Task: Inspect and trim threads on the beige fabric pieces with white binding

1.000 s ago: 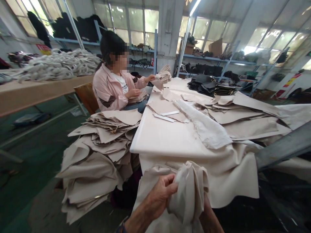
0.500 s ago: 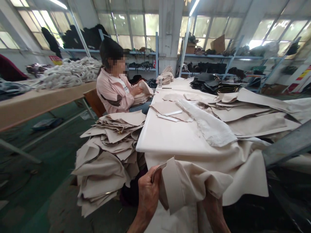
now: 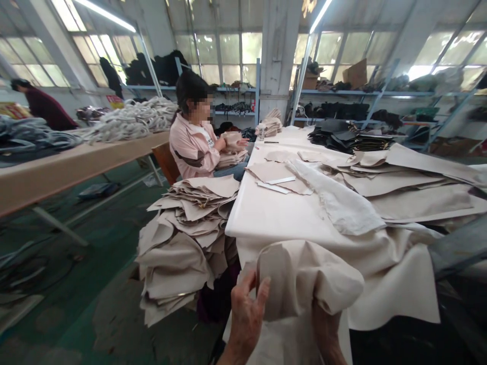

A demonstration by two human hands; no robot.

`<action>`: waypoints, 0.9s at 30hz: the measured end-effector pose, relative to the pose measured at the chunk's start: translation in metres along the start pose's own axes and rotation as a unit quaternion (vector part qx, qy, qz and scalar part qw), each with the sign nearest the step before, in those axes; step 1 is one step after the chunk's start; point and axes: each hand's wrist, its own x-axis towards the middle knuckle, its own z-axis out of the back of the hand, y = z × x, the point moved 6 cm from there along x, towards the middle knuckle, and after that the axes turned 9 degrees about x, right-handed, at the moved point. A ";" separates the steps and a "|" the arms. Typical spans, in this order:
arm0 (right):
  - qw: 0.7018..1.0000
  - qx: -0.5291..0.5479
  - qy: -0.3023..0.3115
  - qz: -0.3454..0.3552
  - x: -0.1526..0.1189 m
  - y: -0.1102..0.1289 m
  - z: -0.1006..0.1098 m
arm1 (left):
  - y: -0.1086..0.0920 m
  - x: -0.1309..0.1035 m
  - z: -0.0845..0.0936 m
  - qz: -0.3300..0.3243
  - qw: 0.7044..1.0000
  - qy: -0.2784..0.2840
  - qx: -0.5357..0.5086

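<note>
At the near edge of the desk [image 3: 266, 213], my left hand [image 3: 246, 317] pinches a fold of the beige cloth piece [image 3: 304, 276], fingers closed on its edge. My right hand [image 3: 325, 329] sits beneath the cloth; its grip cannot be told. A stack of cut pieces [image 3: 186, 243] stands left.

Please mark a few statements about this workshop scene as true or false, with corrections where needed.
1. Both hands are on a beige cloth. True: the left hand grips its edge, and the right hand is under it.
2. The co-worker wears a black jacket. False: it is pink.
3. A stack of beige pieces sits left of the table. True.
4. The dark pieces lie on the floor. False: they lie on the far part of the table.
5. The co-worker's hands are empty. False: they hold beige pieces.
</note>
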 end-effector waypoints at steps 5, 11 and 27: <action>0.997 0.042 -0.058 -0.021 0.034 0.025 0.028 | 0.004 0.024 0.060 0.121 0.976 -0.138 -0.114; 0.980 0.169 0.053 -0.095 0.056 0.055 0.006 | -0.014 0.044 0.116 0.179 0.953 -0.185 -0.157; 0.915 0.019 0.403 -0.021 -0.016 0.109 -0.072 | 0.030 0.037 0.102 0.214 0.969 -0.106 -0.068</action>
